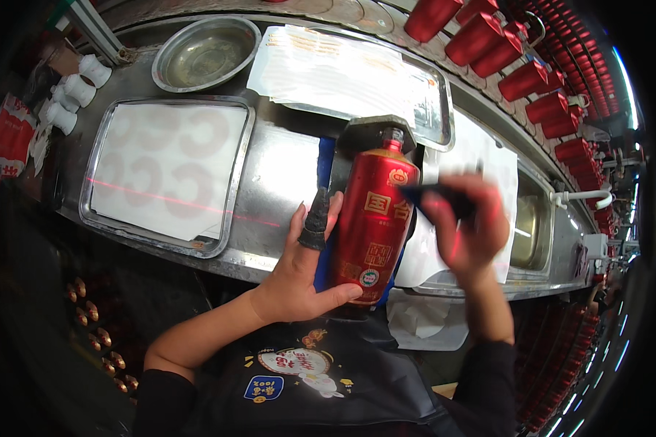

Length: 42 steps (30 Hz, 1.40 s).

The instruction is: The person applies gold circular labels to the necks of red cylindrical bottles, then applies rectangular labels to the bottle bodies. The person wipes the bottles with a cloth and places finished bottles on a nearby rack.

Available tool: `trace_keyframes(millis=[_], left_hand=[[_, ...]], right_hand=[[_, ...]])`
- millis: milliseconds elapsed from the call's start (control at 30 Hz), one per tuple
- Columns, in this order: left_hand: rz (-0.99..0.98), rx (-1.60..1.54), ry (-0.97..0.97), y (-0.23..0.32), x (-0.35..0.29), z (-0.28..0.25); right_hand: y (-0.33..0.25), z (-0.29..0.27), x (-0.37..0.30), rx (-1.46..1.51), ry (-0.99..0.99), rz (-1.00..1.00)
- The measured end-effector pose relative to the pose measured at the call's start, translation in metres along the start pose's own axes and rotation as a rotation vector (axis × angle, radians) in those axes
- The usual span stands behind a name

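A red bottle with gold lettering and a bare glass neck leans back on a dark stand with blue sides. My left hand grips its lower left side, thumb across the lower front and fingers along the edge. One of those fingers wears a black wrapping. My right hand is at the bottle's upper right side, blurred by motion. Something dark shows at its fingers, touching or close to the bottle; whether it is a tool or a finger wrapping is unclear.
Left of the stand lies a metal tray with white sheets bearing faint curved shapes. Behind are a metal basin and another tray with papers. A sink with a white tap is right. Red bottles line the back right.
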State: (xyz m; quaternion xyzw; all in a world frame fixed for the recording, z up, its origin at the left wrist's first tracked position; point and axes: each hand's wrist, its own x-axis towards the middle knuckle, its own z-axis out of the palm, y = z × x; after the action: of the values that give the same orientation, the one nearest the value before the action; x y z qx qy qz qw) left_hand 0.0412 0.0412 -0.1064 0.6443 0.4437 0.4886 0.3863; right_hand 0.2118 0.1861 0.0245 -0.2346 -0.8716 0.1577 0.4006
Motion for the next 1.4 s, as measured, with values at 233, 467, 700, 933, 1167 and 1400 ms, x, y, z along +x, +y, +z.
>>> trace_keyframes(millis=[233,467,700,933,1167,1400], left_hand=[[-0.109,-0.103,-0.047,0.004,0.002,-0.002],[-0.099,-0.114,-0.026,0.003,0.002,0.0],[-0.15,-0.067,-0.016,0.0,-0.002,0.002],[-0.124,-0.267,0.1,0.0,-0.019,-0.009],[-0.132,-0.255,0.083,0.007,-0.026,-0.012],[-0.1,-0.369,0.122,0.007,-0.03,-0.011]], right_hand=[[0.032,0.01,-0.063,-0.1,0.285,0.368],[0.02,0.011,-0.054,-0.07,0.16,0.199],[0.043,0.008,-0.039,-0.194,0.096,0.137],[-0.025,0.009,-0.089,-0.039,-0.171,-0.391],[-0.05,-0.004,-0.086,-0.21,-0.131,0.009],[-0.068,0.024,-0.108,0.076,-0.344,-0.474]])
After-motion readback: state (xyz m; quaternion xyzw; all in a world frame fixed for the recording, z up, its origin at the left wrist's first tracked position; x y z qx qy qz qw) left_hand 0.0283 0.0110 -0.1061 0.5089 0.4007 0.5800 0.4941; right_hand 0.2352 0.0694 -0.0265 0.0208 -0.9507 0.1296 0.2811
